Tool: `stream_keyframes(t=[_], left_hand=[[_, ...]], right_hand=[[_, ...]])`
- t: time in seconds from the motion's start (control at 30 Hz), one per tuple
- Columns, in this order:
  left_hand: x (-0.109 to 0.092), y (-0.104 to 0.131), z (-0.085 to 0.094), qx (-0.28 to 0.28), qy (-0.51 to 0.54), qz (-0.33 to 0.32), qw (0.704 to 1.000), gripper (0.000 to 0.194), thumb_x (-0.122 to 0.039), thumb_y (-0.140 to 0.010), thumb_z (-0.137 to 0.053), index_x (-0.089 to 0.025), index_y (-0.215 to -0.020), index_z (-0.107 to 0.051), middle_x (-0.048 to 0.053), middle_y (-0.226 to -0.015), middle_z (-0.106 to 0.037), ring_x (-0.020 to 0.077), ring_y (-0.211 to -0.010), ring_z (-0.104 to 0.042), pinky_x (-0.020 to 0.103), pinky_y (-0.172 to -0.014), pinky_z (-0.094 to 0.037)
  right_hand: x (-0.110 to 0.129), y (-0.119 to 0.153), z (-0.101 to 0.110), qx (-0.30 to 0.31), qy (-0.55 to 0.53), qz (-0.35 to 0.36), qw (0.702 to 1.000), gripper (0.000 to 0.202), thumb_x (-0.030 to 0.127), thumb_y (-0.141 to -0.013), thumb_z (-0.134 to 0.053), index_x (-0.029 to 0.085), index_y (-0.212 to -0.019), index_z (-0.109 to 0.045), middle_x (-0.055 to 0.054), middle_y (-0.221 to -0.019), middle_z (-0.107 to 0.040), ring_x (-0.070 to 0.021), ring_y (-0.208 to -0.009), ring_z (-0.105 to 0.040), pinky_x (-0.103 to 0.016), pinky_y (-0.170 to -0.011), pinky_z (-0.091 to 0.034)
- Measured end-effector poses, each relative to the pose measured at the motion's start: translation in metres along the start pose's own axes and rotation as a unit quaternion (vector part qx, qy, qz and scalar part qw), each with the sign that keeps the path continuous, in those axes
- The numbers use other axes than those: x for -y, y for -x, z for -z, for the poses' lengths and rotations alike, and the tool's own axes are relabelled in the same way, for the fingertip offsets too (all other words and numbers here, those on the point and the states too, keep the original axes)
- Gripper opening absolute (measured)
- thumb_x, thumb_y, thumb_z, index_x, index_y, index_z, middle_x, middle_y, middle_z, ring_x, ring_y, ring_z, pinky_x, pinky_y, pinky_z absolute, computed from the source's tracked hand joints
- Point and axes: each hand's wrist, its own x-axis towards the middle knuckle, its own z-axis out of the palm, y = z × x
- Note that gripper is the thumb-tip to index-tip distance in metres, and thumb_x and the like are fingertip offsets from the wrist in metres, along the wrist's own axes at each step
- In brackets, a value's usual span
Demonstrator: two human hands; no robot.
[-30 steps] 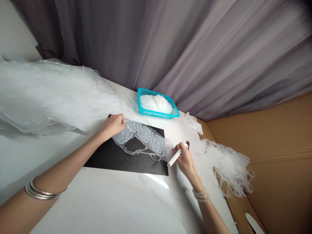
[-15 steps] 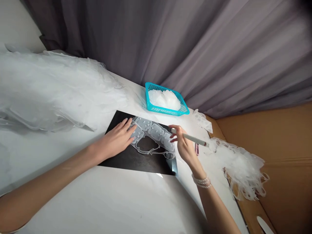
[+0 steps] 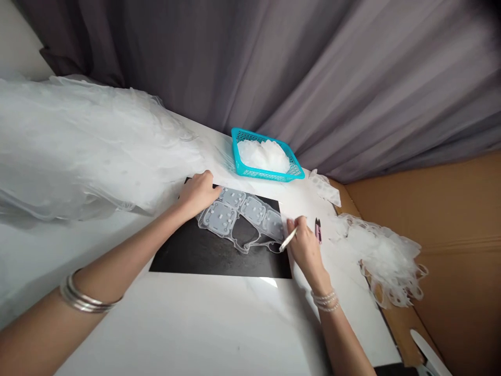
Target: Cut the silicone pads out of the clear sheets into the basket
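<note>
A sheer, patterned fabric piece with grey-white panels and an open loop lies on a black board. My left hand is closed at its upper left end, fingers curled over the edge and the fingertips partly hidden. My right hand grips a white pen-like tool. The tool's end points down and left, close to the thin strip at the piece's lower right; whether it touches cannot be made out.
A turquoise basket holding white cut pieces stands behind the board. Thread snips lie right of my right hand. A large heap of sheer fabric is at left. Looped scraps hang over the right table edge, near a cardboard wall.
My left hand has gone from lying flat on the fabric piece to curled at its upper left end. The right hand has turned the tool downward. The fabric piece now lies straighter.
</note>
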Motion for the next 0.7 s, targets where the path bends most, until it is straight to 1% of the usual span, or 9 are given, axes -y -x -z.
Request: stream_keyframes(t=[0.1, 0.17, 0.3, 0.4, 0.5, 0.57, 0.63, 0.67, 0.7], left_hand=[[-0.016, -0.010, -0.009, 0.024, -0.003, 0.003, 1.000, 0.038, -0.043, -0.091, -0.063, -0.015, -0.117, -0.063, 0.011, -0.118, -0.066, 0.0258, -0.110, -0.063, 0.050, -0.095, -0.051], [-0.026, -0.013, -0.013, 0.038, 0.007, -0.002, 0.999, 0.034, -0.040, -0.091, -0.064, -0.016, -0.115, -0.064, 0.010, -0.123, -0.064, 0.0251, -0.112, -0.061, 0.050, -0.097, -0.051], [-0.037, -0.009, -0.011, 0.055, 0.066, -0.011, 0.996, 0.031, -0.037, -0.092, -0.063, -0.016, -0.115, -0.064, 0.010, -0.121, -0.065, 0.0236, -0.109, -0.063, 0.047, -0.094, -0.053], [-0.040, 0.008, -0.004, 0.080, 0.143, -0.006, 0.986, 0.028, -0.035, -0.095, -0.059, -0.015, -0.114, -0.061, 0.008, -0.107, -0.068, 0.0204, -0.094, -0.068, 0.041, -0.084, -0.057], [-0.046, 0.037, 0.006, 0.111, 0.238, 0.016, 0.965, 0.022, -0.032, -0.099, -0.046, -0.016, -0.113, -0.054, 0.008, -0.099, -0.069, 0.0192, -0.081, -0.073, 0.033, -0.071, -0.058], [-0.054, 0.063, 0.013, 0.129, 0.294, 0.027, 0.947, 0.023, -0.032, -0.102, -0.036, -0.019, -0.115, -0.049, 0.009, -0.106, -0.070, 0.0191, -0.084, -0.075, 0.030, -0.069, -0.059], [-0.068, 0.090, 0.017, 0.146, 0.359, 0.030, 0.921, 0.025, -0.033, -0.103, -0.028, -0.022, -0.121, -0.043, 0.010, -0.118, -0.069, 0.0185, -0.091, -0.075, 0.031, -0.073, -0.061], [-0.075, 0.104, 0.017, 0.156, 0.407, 0.031, 0.899, 0.027, -0.033, -0.103, -0.027, -0.025, -0.124, -0.040, 0.009, -0.123, -0.068, 0.0184, -0.096, -0.075, 0.032, -0.076, -0.062], [-0.082, 0.118, 0.015, 0.160, 0.514, 0.046, 0.841, 0.028, -0.035, -0.101, -0.032, -0.026, -0.127, -0.040, 0.010, -0.130, -0.065, 0.0210, -0.104, -0.073, 0.036, -0.080, -0.062]], right_hand=[[-0.032, 0.010, 0.001, 0.002, -0.018, -0.021, 1.000, 0.026, 0.044, -0.089, -0.050, 0.025, -0.081, -0.036, -0.002, -0.070, -0.053, -0.0206, -0.060, -0.049, -0.030, -0.058, -0.033], [-0.042, 0.017, 0.001, 0.007, -0.045, -0.018, 0.999, 0.027, 0.046, -0.087, -0.051, 0.025, -0.082, -0.035, -0.002, -0.074, -0.055, -0.0197, -0.060, -0.051, -0.030, -0.059, -0.036], [-0.045, 0.022, -0.005, -0.030, -0.096, -0.009, 0.995, 0.025, 0.042, -0.084, -0.052, 0.025, -0.082, -0.034, -0.005, -0.087, -0.060, -0.0210, -0.072, -0.056, -0.032, -0.067, -0.042], [-0.045, 0.012, -0.004, -0.066, -0.131, 0.005, 0.989, 0.024, 0.037, -0.080, -0.054, 0.025, -0.080, -0.034, -0.005, -0.086, -0.059, -0.0215, -0.077, -0.057, -0.034, -0.071, -0.043], [-0.044, -0.013, 0.009, -0.118, -0.164, 0.024, 0.979, 0.024, 0.035, -0.079, -0.054, 0.024, -0.079, -0.033, -0.004, -0.086, -0.058, -0.0189, -0.075, -0.054, -0.033, -0.072, -0.043], [-0.041, -0.041, 0.027, -0.151, -0.181, 0.038, 0.971, 0.024, 0.034, -0.078, -0.054, 0.024, -0.079, -0.032, -0.004, -0.088, -0.057, -0.0174, -0.075, -0.052, -0.032, -0.072, -0.044], [-0.033, -0.074, 0.050, -0.176, -0.192, 0.061, 0.963, 0.025, 0.029, -0.076, -0.056, 0.024, -0.077, -0.032, -0.003, -0.087, -0.056, -0.0164, -0.076, -0.052, -0.031, -0.075, -0.044], [-0.025, -0.092, 0.063, -0.189, -0.198, 0.080, 0.959, 0.024, 0.025, -0.076, -0.056, 0.024, -0.076, -0.033, -0.002, -0.086, -0.056, -0.0156, -0.077, -0.051, -0.030, -0.076, -0.044], [-0.014, -0.109, 0.075, -0.197, -0.207, 0.123, 0.951, 0.023, 0.021, -0.077, -0.056, 0.024, -0.076, -0.033, -0.001, -0.084, -0.056, -0.0146, -0.074, -0.050, -0.030, -0.075, -0.044]])
